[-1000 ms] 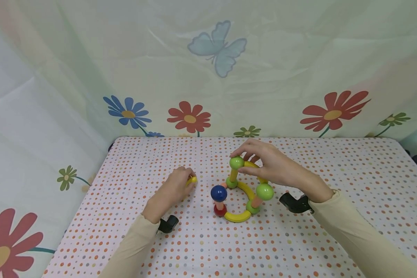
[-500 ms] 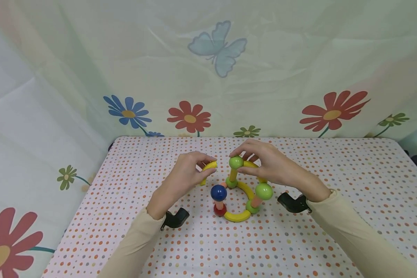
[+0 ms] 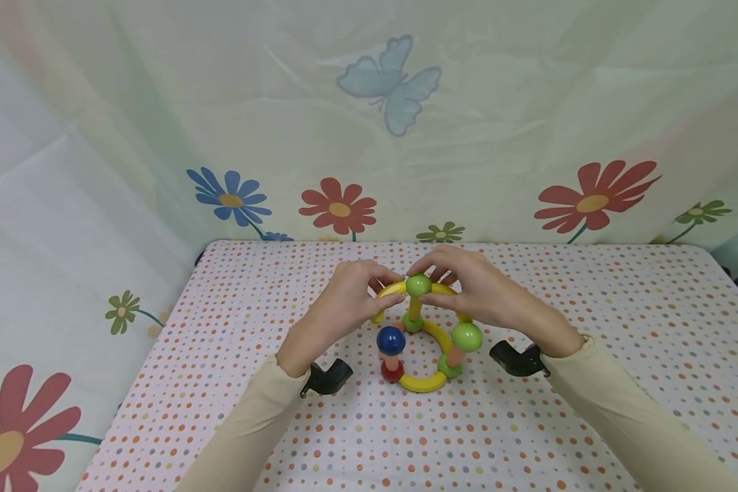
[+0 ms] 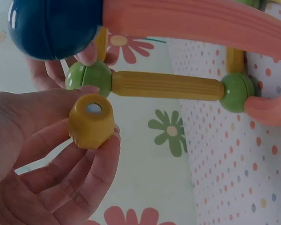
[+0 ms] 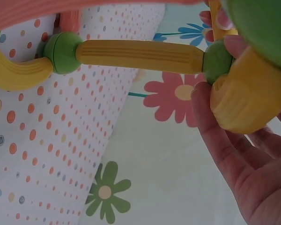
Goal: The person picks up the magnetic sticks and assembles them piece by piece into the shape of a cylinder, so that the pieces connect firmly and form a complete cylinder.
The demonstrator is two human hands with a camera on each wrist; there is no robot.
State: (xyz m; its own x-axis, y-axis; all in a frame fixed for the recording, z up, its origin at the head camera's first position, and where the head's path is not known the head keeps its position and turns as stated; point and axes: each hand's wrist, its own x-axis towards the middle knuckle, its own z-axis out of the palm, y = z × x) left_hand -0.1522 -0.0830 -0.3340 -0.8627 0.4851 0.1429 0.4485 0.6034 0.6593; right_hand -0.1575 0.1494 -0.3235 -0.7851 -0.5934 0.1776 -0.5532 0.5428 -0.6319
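My left hand (image 3: 347, 294) pinches a curved yellow building rod (image 3: 390, 290) between thumb and fingers, its far end right at the top green ball (image 3: 418, 285). In the left wrist view, the near end of this rod (image 4: 90, 129) shows a silvery disc. My right hand (image 3: 486, 287) grips that same green ball from the right, with fingers around its far side and thumb below. A second curved yellow rod (image 5: 248, 96) runs from the ball under the right palm to the right green ball (image 3: 467, 337). A straight yellow rod (image 4: 166, 86) holds the gripped ball up.
The structure's base is a ring of curved rods on the dotted table (image 3: 369, 437), including a yellow one (image 3: 422, 383) in front. A blue ball (image 3: 391, 339) tops a salmon post over a red ball (image 3: 392, 371). A flowered cloth (image 3: 252, 102) hangs behind.
My left hand has lifted the curved yellow rod off the table and carried it right and away from me to the top green ball. The right hand has stayed on that ball.
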